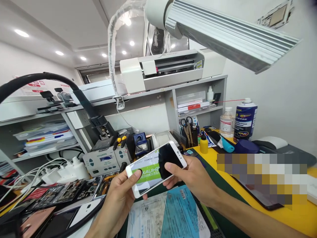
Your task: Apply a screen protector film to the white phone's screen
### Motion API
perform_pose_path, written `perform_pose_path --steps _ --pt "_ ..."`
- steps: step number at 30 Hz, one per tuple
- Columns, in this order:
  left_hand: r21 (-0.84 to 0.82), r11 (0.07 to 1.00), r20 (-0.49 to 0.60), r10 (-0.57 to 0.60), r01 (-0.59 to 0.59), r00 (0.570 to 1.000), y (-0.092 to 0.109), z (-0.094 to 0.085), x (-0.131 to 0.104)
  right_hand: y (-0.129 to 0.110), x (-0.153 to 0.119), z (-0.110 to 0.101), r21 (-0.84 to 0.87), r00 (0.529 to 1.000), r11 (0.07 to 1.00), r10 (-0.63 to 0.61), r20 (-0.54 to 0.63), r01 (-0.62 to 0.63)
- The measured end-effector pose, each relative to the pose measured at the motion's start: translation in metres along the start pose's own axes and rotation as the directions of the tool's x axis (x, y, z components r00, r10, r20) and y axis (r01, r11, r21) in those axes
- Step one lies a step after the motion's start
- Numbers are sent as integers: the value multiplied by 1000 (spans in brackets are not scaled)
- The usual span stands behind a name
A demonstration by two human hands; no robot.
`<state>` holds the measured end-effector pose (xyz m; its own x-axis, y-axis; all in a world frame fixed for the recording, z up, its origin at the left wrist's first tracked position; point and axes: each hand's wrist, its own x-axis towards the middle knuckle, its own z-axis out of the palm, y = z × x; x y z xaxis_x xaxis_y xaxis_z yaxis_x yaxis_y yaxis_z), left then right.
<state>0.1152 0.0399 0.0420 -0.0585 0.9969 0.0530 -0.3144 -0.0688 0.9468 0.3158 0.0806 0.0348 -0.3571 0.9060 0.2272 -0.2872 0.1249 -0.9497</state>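
Against a pale wall [262,89], grey shelving [172,112], and below it a yellow desk [294,223] with a dark green mat [210,169]. Held up over the mat, between left hand [119,193] and right hand [189,175], a white-framed phone [151,168], screen towards the camera, with a green band and lettering, seemingly reflected. Left hand closed on the lower-left end, thumb on the glass; right hand closed on the upper-right end, thumb likewise across the front. Apparently at a looking-over or handling step, judging by the tilt and two-ended grip; for any further move, seemingly best to support both ends and go easy on the glass. Long axis slanting from lower left up to upper right; small marks like an earpiece at the upper-right end, so probably pointing its top that way. Just below, a blue-and-white printed sheet [158,216]. Farther left, circuit boards [61,195], with a grey control unit [99,162] behind; to the right, a small yellow bottle [203,145], and beyond it a blue spray can [244,123], upright
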Motion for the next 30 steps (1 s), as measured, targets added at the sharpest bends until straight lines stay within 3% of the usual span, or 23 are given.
perform_pose_path --steps 16,30 --pt "-51 995 50 -77 80 996 -3 -4 5 0 -5 1 -27 996 996 -87 25 88" --pt "-26 998 -2 -50 50 999 -1 0 2 -1 -2 1 -13 995 996 -88 40 89"
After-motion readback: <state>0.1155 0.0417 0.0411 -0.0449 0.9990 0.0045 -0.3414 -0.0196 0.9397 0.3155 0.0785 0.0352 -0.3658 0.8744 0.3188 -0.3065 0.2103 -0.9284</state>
